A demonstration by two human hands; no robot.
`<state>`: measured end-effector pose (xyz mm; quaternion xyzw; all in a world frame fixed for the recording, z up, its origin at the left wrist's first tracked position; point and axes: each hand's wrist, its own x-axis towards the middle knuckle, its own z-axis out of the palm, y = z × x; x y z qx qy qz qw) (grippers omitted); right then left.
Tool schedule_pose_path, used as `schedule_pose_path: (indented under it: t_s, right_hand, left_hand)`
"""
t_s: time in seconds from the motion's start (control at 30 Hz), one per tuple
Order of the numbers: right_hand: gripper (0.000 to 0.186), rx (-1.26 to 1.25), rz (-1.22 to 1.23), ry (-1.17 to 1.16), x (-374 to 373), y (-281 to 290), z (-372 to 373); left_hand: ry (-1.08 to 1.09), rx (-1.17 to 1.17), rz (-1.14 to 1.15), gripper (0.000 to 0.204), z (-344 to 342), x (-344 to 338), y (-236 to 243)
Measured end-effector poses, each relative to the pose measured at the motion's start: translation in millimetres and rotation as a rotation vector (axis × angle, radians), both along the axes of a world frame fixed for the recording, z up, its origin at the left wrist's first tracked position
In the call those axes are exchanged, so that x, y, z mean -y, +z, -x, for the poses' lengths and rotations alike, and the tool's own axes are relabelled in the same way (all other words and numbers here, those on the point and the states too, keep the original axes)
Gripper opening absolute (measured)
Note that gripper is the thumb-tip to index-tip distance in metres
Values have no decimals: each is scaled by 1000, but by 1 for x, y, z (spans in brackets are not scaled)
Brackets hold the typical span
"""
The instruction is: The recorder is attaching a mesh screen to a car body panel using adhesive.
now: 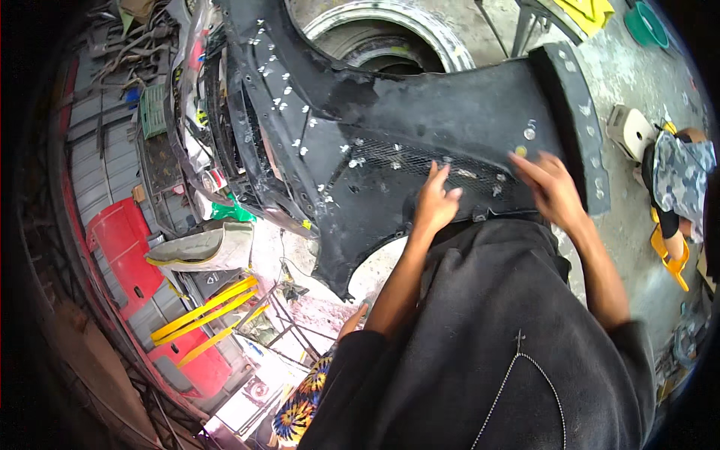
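Note:
A large black car bumper [442, 101] lies spread in front of me, its inner side dotted with white dabs. A strip of black mesh [405, 159] runs across it. My left hand [437, 201] is over the mesh's near edge, index finger and thumb apart, with nothing visible in it. To the right, my right hand [553, 189] hovers at the bumper's near right part, index finger stretched toward a small yellow spot [521, 151]; its other fingers look bent and slightly blurred. Whether either fingertip touches the bumper I cannot tell.
A tyre [457, 45] lies beyond the bumper. Car parts and red panels [126, 251] crowd the left, with yellow strips [202, 309]. At right are a beige stool [628, 133], a green basin [645, 26] and another person [684, 169]. Someone in patterned clothing [300, 401] is at lower left.

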<state>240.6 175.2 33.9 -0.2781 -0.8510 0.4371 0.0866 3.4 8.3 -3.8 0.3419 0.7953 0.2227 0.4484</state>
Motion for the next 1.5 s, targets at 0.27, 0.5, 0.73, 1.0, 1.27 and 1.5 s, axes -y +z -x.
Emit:
schedule_pose_path:
  t_s: [0.27,0.5,0.73,1.0,1.27,1.5]
  right_hand:
    - [29,551,94,-533,136,32,-203]
    - [42,853,551,-901,306,-8,-294]
    - [37,739,847,-1300,459,-20,-306]
    - [37,426,1284,-1399,312,-41,-397]
    - [28,578,673,-1051,28,-60,-576]
    - [24,455,473,-1122,-108,-68,-598]
  left_hand:
    - [505,-410,67,36,141,100,56]
    - [215,-488,-146,39,156,70,27]
    - [323,-37,-185,38,121,47,16]
    - [614,-430,-171,43,112,94,17]
    - [346,-1325,785,37,-91,269,-47]
    - [172,-1047,338,29,-384,295,-58]
